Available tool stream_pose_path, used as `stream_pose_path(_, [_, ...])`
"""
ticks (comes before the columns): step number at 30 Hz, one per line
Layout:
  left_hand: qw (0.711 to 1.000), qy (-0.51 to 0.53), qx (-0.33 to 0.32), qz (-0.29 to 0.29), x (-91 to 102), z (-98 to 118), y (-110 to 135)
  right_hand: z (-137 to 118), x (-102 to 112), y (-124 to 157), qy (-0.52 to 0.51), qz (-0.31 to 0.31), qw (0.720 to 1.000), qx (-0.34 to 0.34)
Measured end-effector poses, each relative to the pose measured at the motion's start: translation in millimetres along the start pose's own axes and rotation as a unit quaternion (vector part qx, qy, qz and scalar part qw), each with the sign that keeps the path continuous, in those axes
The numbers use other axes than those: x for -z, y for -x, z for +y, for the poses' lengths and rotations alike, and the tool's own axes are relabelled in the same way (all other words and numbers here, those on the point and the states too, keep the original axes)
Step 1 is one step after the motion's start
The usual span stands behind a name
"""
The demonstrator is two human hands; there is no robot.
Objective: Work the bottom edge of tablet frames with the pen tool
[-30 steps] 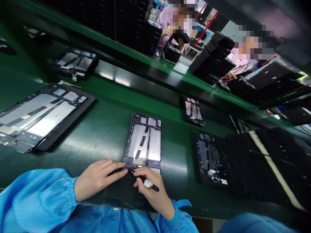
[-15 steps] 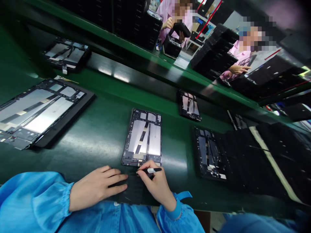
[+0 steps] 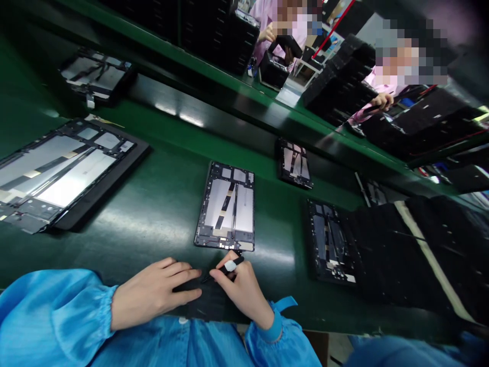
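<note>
Just beyond both hands (image 3: 246,290), opened tablet (image 3: 226,206)

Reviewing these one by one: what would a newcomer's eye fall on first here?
Probably the opened, flat rectangular silver-and-black device, lying mid-picture on the dark green table. Just below it, the bare right hand, its wrist in a bright blue fabric sleeve, holds a slim black-and-white pen-like tool, with the bare left hand palm-down alongside. A similar opened silver-and-black device glints at the left edge.

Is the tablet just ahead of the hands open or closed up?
Open: the tablet lies without a cover, silvery plate and dark ribbon cable exposed.
</note>
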State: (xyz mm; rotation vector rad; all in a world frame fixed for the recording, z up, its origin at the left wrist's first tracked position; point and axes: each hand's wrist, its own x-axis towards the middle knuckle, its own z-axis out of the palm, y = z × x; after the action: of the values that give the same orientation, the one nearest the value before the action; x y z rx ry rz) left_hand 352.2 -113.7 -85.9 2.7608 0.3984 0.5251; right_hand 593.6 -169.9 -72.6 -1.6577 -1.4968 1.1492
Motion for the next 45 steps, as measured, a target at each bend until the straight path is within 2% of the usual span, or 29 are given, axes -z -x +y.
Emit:
stream_pose_path(5, [1.000,-0.003,-0.004,0.005,-2.8,1,2,3,-8,6,-0.014,0.029,0.999,0.019])
stream_pose_path(8, [1.000,-0.010,0.002,0.007,-3.6,3,2,5,0,1,-0.132,0.045,0.990,-0.005])
stream_pose_path(11, [1.000,0.002,0.028,0.013,-0.5,0,-5,-2,20,-22,-0.232,0.055,0.971,-0.028])
stream_pose_path(15, [0.994,-0.042,0.063,0.074,7.2,-17,-19,-17,40,-68,-0.239,-0.044,0.968,-0.062])
stream_pose_path(17, [0.989,-0.079,0.067,0.102,9.4,-25,-24,-20,41,-86,-0.224,-0.089,0.968,-0.076])
stream_pose_path(20, [0.986,-0.112,0.068,0.107,8.9,-32,-25,-20,36,-99,-0.209,-0.125,0.966,-0.083])
stream_pose_path(41, [0.986,-0.105,0.071,0.113,7.2,-33,-24,-19,29,-103,-0.193,-0.144,0.966,-0.090])
stream_pose_path(45, [0.983,-0.132,0.043,0.117,5.3,-32,-22,-21,27,-104,-0.191,-0.139,0.968,-0.090])
